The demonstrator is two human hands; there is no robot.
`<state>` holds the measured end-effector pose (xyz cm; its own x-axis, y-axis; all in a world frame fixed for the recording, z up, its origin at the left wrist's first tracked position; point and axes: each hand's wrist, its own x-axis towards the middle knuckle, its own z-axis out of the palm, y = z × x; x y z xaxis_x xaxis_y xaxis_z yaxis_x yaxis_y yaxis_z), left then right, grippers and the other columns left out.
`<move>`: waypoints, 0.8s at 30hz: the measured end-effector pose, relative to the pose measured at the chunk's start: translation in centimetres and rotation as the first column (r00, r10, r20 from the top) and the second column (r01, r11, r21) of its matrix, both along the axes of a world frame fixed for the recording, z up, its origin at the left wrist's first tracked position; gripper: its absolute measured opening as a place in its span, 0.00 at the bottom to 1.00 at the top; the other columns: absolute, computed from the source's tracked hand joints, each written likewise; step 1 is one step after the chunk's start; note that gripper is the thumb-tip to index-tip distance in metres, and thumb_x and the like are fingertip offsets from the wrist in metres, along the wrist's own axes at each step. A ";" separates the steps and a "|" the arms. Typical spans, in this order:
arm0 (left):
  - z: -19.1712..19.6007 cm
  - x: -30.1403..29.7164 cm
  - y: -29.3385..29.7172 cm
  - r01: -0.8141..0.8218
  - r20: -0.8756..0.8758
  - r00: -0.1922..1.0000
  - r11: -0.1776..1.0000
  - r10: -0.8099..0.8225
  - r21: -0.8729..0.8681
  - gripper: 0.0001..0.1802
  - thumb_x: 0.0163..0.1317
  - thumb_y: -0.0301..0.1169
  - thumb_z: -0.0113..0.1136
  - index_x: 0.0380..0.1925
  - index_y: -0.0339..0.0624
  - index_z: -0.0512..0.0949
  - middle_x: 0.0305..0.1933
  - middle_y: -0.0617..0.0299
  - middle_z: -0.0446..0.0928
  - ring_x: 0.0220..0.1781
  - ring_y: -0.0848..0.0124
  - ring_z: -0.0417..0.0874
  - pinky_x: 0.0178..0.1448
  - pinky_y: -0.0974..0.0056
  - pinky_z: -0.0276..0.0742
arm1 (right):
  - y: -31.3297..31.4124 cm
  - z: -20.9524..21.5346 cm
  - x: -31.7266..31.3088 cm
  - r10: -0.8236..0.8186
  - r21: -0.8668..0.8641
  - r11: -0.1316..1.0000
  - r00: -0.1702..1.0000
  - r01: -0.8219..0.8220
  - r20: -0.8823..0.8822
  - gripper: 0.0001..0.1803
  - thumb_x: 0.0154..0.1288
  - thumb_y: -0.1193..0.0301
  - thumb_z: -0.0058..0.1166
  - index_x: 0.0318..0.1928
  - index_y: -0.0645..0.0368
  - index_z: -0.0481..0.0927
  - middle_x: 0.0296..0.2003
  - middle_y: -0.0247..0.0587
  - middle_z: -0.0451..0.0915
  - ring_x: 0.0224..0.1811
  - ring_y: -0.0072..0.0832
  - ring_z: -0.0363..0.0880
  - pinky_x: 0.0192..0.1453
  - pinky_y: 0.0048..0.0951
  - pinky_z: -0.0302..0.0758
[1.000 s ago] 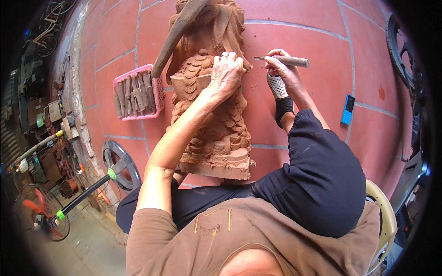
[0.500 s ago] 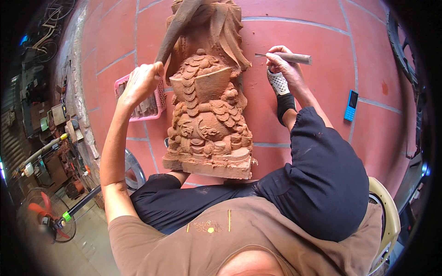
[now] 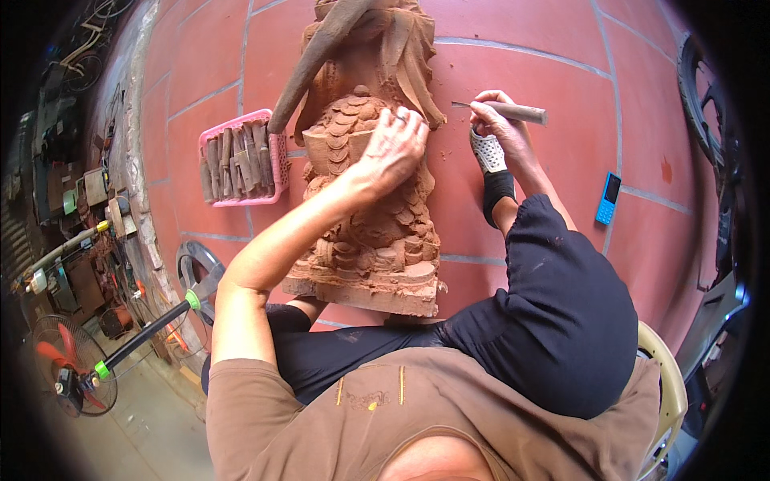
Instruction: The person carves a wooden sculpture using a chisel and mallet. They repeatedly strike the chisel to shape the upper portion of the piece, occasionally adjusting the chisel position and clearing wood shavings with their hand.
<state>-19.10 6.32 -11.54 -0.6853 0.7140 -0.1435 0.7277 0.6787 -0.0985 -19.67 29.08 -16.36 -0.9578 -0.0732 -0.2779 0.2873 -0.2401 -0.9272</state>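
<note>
A reddish-brown wood carving (image 3: pixel 365 232) of heaped coins and rounded figures stands between my legs, its base nearest me. My left hand (image 3: pixel 393 152) rests over its upper right part, fingers bent and a little apart, the tips partly hidden against the wood. Right of the carving, my right hand (image 3: pixel 507 132) is closed around a carving chisel (image 3: pixel 521 113) held above my foot. The chisel's thin metal blade points left toward the carving, and its wooden handle sticks out to the right.
A pink plastic basket (image 3: pixel 281 164) full of wooden-handled tools (image 3: pixel 233 164) sits left of the carving. On the red tiled floor (image 3: pixel 553 240) lies a blue phone (image 3: pixel 609 199). A standing fan (image 3: pixel 76 365) is at lower left, near shelves of clutter. A wheel (image 3: pixel 702 100) stands at far right.
My left hand has swung right, from beside the basket onto the carving, uncovering the basket's tools. The right hand keeps its hold on the chisel, almost unmoved.
</note>
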 end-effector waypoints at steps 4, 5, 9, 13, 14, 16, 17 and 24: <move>1.2 -0.3 -1.1 0.087 0.038 0.995 0.977 -0.096 0.194 0.10 0.57 0.30 0.61 0.36 0.36 0.78 0.52 0.53 0.74 0.61 0.58 0.71 0.63 0.53 0.66 | 0.3 -0.3 -0.1 -0.013 0.007 1.000 1.000 0.013 0.023 0.09 0.67 0.67 0.60 0.43 0.54 0.77 0.29 0.30 0.79 0.28 0.13 0.74 0.32 0.16 0.69; 1.8 -1.0 -1.9 0.068 0.166 0.979 0.956 -0.120 0.286 0.08 0.58 0.30 0.61 0.35 0.38 0.78 0.52 0.55 0.75 0.61 0.58 0.72 0.62 0.53 0.66 | 0.2 -0.3 -0.1 -0.013 -0.002 1.000 1.000 0.013 0.028 0.09 0.67 0.67 0.60 0.43 0.54 0.77 0.29 0.30 0.79 0.28 0.13 0.74 0.32 0.16 0.69; 1.9 -2.7 -4.6 -0.193 0.351 0.936 0.818 -0.011 0.541 0.07 0.62 0.33 0.60 0.39 0.46 0.81 0.45 0.58 0.80 0.55 0.60 0.75 0.58 0.54 0.67 | 0.3 -0.2 0.0 -0.020 -0.025 0.999 1.000 0.021 0.017 0.09 0.67 0.67 0.60 0.44 0.55 0.76 0.29 0.30 0.79 0.28 0.13 0.74 0.32 0.16 0.69; 0.4 -4.1 -5.5 -0.188 0.166 0.979 0.859 0.122 0.477 0.10 0.65 0.27 0.55 0.44 0.42 0.80 0.51 0.58 0.79 0.56 0.58 0.75 0.59 0.54 0.68 | 0.2 -0.4 0.0 -0.015 -0.028 0.999 1.000 0.015 0.005 0.09 0.67 0.68 0.60 0.44 0.55 0.76 0.29 0.30 0.78 0.28 0.13 0.73 0.32 0.16 0.69; 0.4 -4.3 -5.5 -0.193 0.171 0.976 0.907 0.137 0.375 0.13 0.64 0.25 0.52 0.46 0.42 0.80 0.54 0.59 0.78 0.58 0.59 0.74 0.59 0.55 0.67 | 0.2 -0.1 0.1 -0.009 -0.023 1.000 1.000 0.010 0.017 0.09 0.67 0.68 0.60 0.44 0.55 0.76 0.29 0.30 0.78 0.28 0.13 0.73 0.32 0.16 0.69; 0.4 -4.6 -5.5 -0.174 0.170 0.977 0.946 0.130 0.274 0.14 0.63 0.25 0.52 0.47 0.42 0.80 0.53 0.60 0.78 0.59 0.60 0.73 0.59 0.55 0.67 | 0.3 -0.1 -0.1 -0.014 -0.020 1.000 1.000 0.014 0.011 0.09 0.67 0.68 0.60 0.44 0.55 0.76 0.29 0.30 0.79 0.28 0.13 0.74 0.32 0.16 0.69; 0.9 -4.6 -5.3 -0.164 0.173 0.977 0.961 0.127 0.223 0.14 0.63 0.25 0.52 0.47 0.42 0.80 0.53 0.60 0.79 0.59 0.60 0.73 0.59 0.56 0.67 | 0.4 -0.2 -0.1 -0.015 -0.016 1.000 1.000 0.016 0.011 0.09 0.67 0.68 0.60 0.44 0.55 0.76 0.29 0.30 0.79 0.28 0.13 0.74 0.32 0.16 0.69; 3.7 -8.5 -7.0 -0.276 0.465 0.880 0.904 0.101 0.327 0.08 0.59 0.21 0.56 0.33 0.44 0.84 0.45 0.61 0.82 0.55 0.60 0.75 0.59 0.58 0.72 | 0.5 -0.8 -0.2 -0.031 -0.005 0.999 0.999 0.032 0.032 0.10 0.67 0.66 0.60 0.44 0.55 0.76 0.29 0.29 0.79 0.28 0.13 0.74 0.32 0.16 0.70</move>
